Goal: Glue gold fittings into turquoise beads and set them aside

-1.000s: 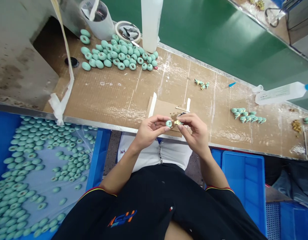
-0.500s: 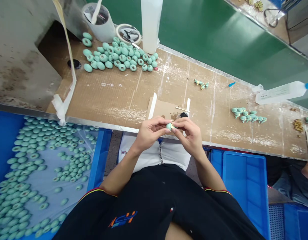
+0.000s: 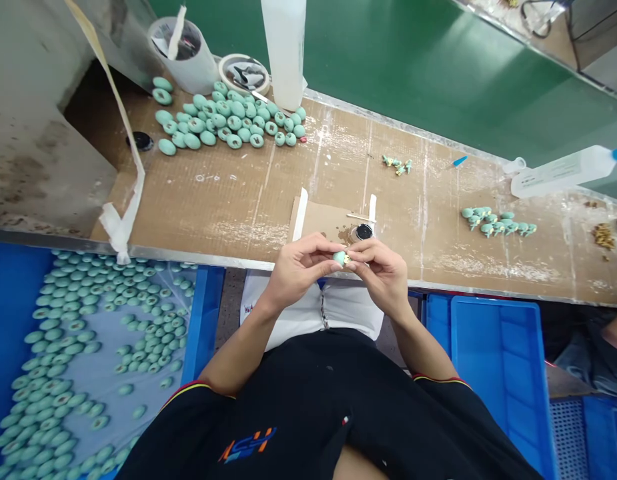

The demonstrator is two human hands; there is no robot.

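Above the workbench, hands (image 3: 341,263) pinch a teal bead (image 3: 341,258).

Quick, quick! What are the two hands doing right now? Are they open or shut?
Left hand: closed, its grip holding a small teal oval piece.
Right hand: closed, its grip pinching a tiny gold-coloured bit against that piece.
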